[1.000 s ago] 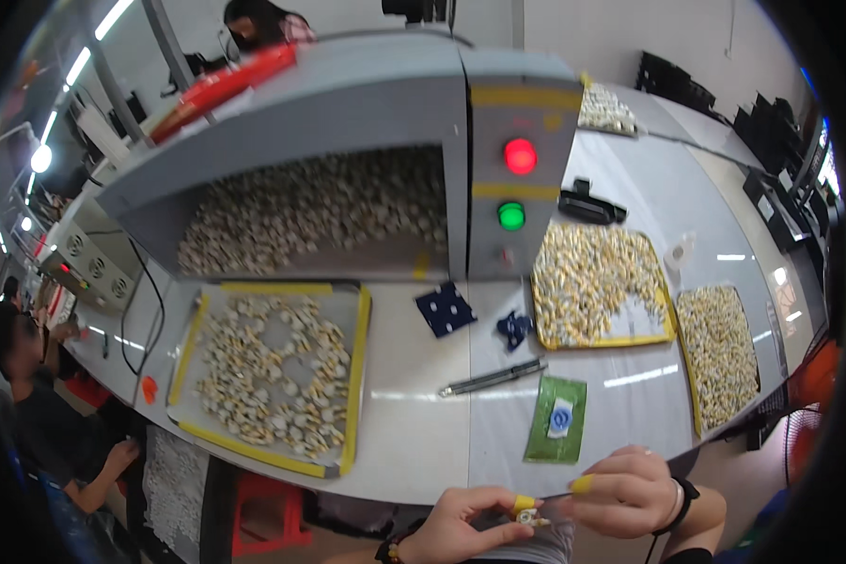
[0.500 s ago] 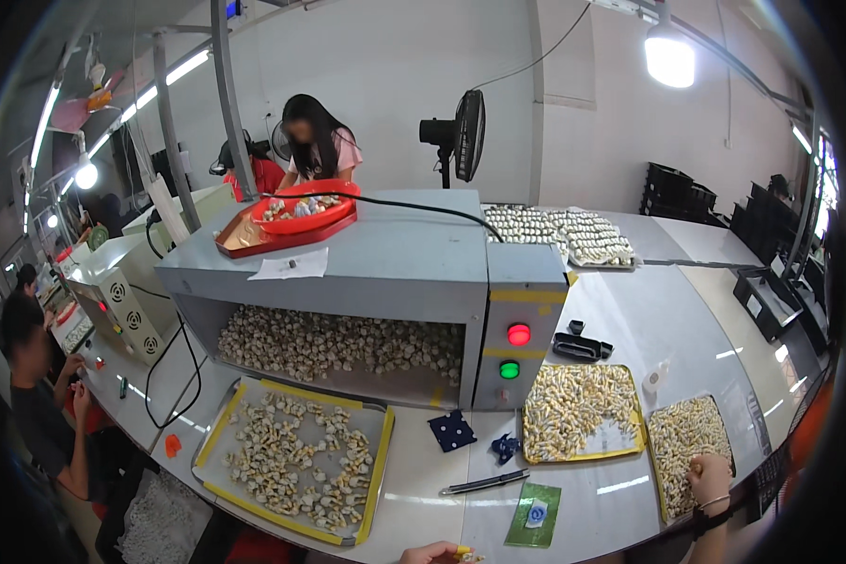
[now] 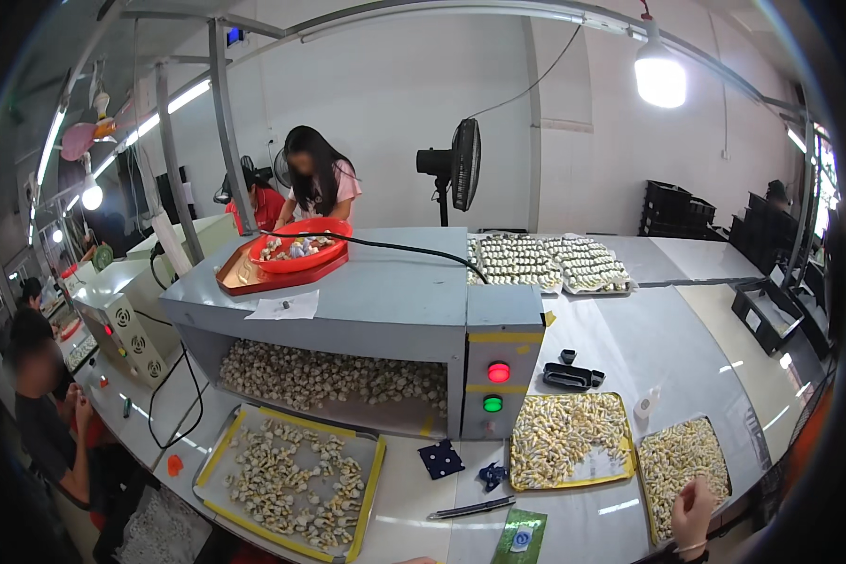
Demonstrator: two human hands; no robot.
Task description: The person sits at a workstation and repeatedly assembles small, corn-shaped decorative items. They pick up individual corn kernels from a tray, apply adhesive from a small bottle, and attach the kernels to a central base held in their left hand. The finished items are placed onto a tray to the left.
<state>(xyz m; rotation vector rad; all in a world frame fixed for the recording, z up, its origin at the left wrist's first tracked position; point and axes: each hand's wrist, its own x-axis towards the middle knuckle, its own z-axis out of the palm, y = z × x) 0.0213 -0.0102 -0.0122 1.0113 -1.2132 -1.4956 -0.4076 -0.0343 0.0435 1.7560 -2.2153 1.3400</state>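
My right hand (image 3: 693,510), with a band at its wrist, hovers over the near edge of the right-hand tray (image 3: 645,498). Its fingers are curled together; whatever they hold, if anything, is hidden. Small white-and-yellow pieces (image 3: 683,461) fill that tray. Only a sliver of my left hand (image 3: 419,561) shows at the lower edge, its fingers out of sight. Just beyond it lie a green sheet (image 3: 509,538) with a blue-and-white patch and a dark pen (image 3: 471,509). A yellow-rimmed tray (image 3: 573,486) of similar pieces sits left of the right-hand tray.
A grey machine (image 3: 385,282) with red and green lights stands ahead, pale lumpy pieces heaped inside. Left of me is a yellow-edged tray (image 3: 377,489). A dotted cloth (image 3: 441,459), crumpled dark-blue item (image 3: 492,477) and black holder (image 3: 571,377) lie about. Co-workers sit left and behind.
The view has tilted upward, so the scene sits lower. My left hand, earlier holding a small yellow-and-white piece, has mostly left the picture. My right hand has drawn nearer from the tray's middle.
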